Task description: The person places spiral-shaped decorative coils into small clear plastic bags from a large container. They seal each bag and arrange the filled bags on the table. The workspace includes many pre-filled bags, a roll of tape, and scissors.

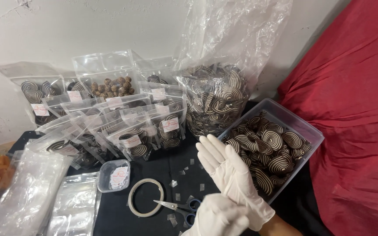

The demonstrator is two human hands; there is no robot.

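My right hand (225, 168) wears a white glove and is held up with its fingers straight and together, just left of a clear plastic tub (295, 117) full of brown-and-white spiral cookies. Below it, my left hand (217, 217), also gloved, is closed around the wrist end of the right glove. A pair of scissors (176, 205) lies on the black cloth beside my left hand.
A big clear bag of spiral cookies (215, 98) stands behind the tub. Several filled, labelled pouches (132, 131) crowd the back left. A tape roll (145, 197), a small box of stickers (113, 175) and empty pouches (31, 196) lie in front. Red fabric (359, 109) fills the right.
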